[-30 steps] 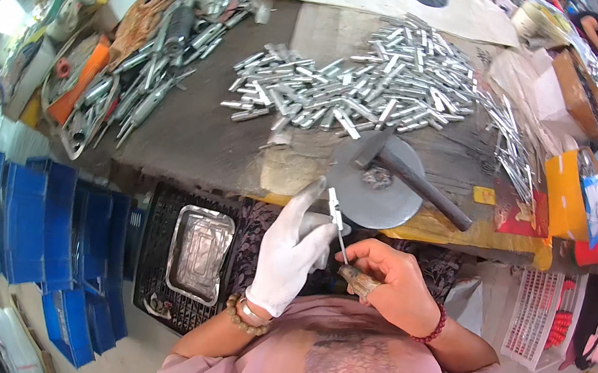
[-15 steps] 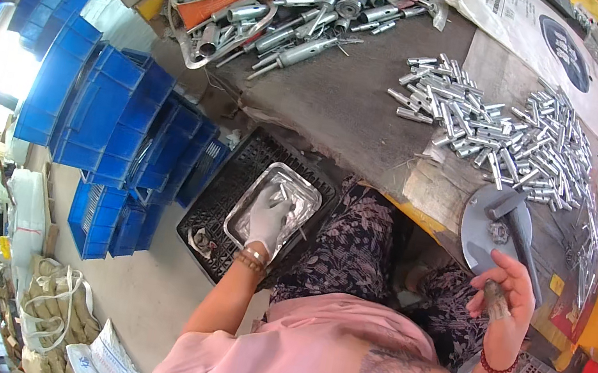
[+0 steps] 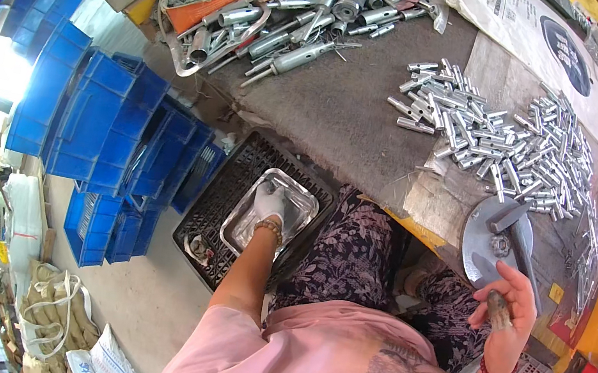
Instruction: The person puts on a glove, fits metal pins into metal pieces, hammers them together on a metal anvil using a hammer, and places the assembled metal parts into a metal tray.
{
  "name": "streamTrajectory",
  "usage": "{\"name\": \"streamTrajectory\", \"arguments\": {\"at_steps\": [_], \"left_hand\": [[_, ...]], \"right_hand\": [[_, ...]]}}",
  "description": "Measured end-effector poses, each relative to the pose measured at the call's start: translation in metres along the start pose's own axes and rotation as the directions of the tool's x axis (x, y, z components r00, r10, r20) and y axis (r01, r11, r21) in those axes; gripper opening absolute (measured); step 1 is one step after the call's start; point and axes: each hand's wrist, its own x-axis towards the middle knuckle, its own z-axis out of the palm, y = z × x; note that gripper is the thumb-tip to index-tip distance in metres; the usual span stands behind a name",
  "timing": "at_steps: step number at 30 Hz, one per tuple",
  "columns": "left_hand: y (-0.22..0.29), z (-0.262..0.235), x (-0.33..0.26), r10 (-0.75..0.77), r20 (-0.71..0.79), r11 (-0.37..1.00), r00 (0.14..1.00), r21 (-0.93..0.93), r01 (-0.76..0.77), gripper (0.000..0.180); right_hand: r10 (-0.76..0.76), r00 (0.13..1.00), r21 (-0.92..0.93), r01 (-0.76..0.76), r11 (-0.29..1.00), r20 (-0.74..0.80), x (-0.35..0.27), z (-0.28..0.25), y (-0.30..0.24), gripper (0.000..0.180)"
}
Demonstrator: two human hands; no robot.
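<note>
Our left hand (image 3: 269, 201) in the metal tray (image 3: 302, 201) — our right hand (image 3: 509, 312) holding a small metal part (image 3: 497, 309).

The gloved left reaches down into the tray, which sits in a black crate (image 3: 237, 176); whether it grasps anything we cannot tell. The right's fingers curl around the part, just below the round steel plate (image 3: 479, 244) — silver tubes (image 3: 496, 140) lie beyond.

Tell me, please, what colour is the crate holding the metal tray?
The crate is black with a grid of openings, clearest in the head view; the gloved left hand reaches into its tray.
</note>
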Motion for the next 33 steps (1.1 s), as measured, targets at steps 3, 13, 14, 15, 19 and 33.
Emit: {"name": "streamTrajectory", "arguments": {"at_steps": [3, 13, 14, 15, 19, 33], "left_hand": [[0.006, 0.014, -0.004, 0.018, 0.033, 1.0, 0.999, -0.024, -0.017, 0.05], [0.081, -0.061, -0.009, 0.395, -0.21, 0.919, 0.894, 0.083, -0.386, 0.032], [0.131, -0.058, -0.029, 0.359, -0.2, 0.931, 0.911, 0.012, -0.364, 0.031], [0.188, -0.063, -0.059, 0.371, -0.156, 0.914, 0.915, -0.115, -0.39, 0.029], [0.318, -0.08, -0.13, 0.711, 0.045, 0.699, 0.702, -0.158, -0.698, 0.01], [0.418, 0.018, -0.176, 0.721, 0.693, -0.011, 0.003, 0.017, -1.0, 0.014]], "right_hand": [[0.002, 1.0, -0.01, -0.002, 1.0, -0.031, -0.001, -0.002, 0.002, 0.039], [0.045, 0.998, 0.086, -0.049, 0.995, 0.051, -0.004, 0.001, -0.003, 0.04], [0.058, 0.997, 0.096, -0.063, 0.993, 0.049, -0.004, -0.002, 0.002, 0.039], [0.05, 0.998, 0.1, -0.052, 0.994, 0.025, -0.004, -0.004, 0.002, 0.039], [0.06, 0.993, 0.086, -0.069, 0.994, 0.099, -0.004, -0.006, -0.002, 0.037], [-0.476, 0.877, -0.489, 0.389, 0.78, -0.061, -0.023, -0.064, -0.029, 0.034]]}}
